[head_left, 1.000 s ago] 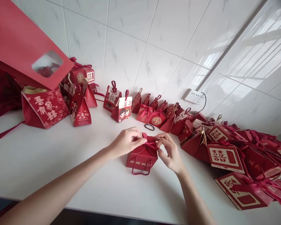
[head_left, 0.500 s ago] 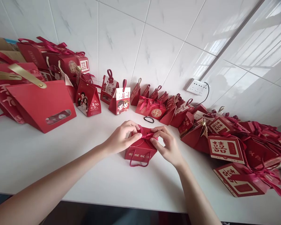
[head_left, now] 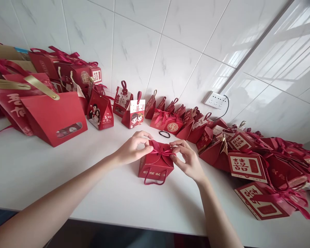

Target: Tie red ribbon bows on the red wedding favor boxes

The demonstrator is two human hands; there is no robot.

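A small red gift box [head_left: 156, 165] stands upright on the white table, its rope handle hanging down the front face below gold lettering. Across its closed top lies a red ribbon [head_left: 160, 150] tied in a bow. My left hand [head_left: 136, 146] pinches the ribbon's left loop between thumb and fingers. On the other side, my right hand [head_left: 187, 158] has thumb and fingertips closed on the ribbon's right part. Both hands are at the box's top edges; the ribbon ends inside the fingers are partly hidden.
Larger red gift bags [head_left: 54, 117] stand at the left. Behind the box lies a black loop [head_left: 164, 134]. Rows of red boxes [head_left: 170, 122] line the wall, and a pile of boxes [head_left: 248, 167] fills the right. A power strip [head_left: 217, 100] hangs on the tiled wall.
Both hands have drawn slightly apart, and more of the bow and box top now shows between them. The view has shifted a little.
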